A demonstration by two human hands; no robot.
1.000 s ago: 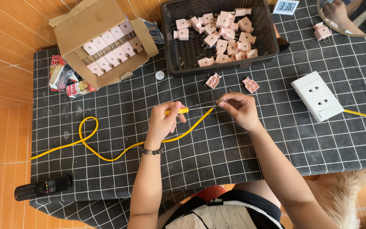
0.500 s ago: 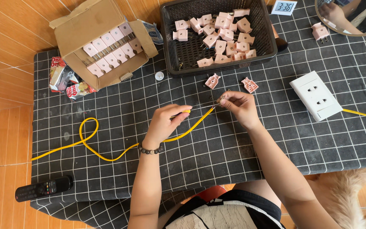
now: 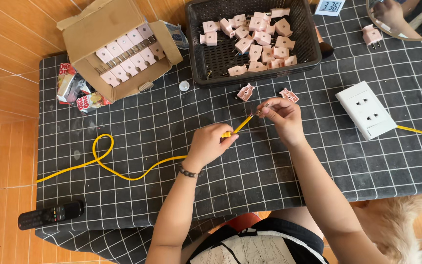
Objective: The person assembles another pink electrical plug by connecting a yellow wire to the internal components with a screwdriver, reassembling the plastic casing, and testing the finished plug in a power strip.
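Your left hand [image 3: 210, 143] is closed around the thin yellow electrical cable [image 3: 123, 172] near its end, mid-table [image 3: 123, 122]. Your right hand [image 3: 282, 116] pinches the bared cable tip with fingertips together. The cable loops away toward the table's left edge. Two loose pink plastic plugs [image 3: 244, 91] lie just beyond, before the black mesh basket [image 3: 313, 39].

Bare forearms here, a dark beaded bracelet [image 3: 190, 171] on the left wrist, black-and-white top [image 3: 260, 247] below.
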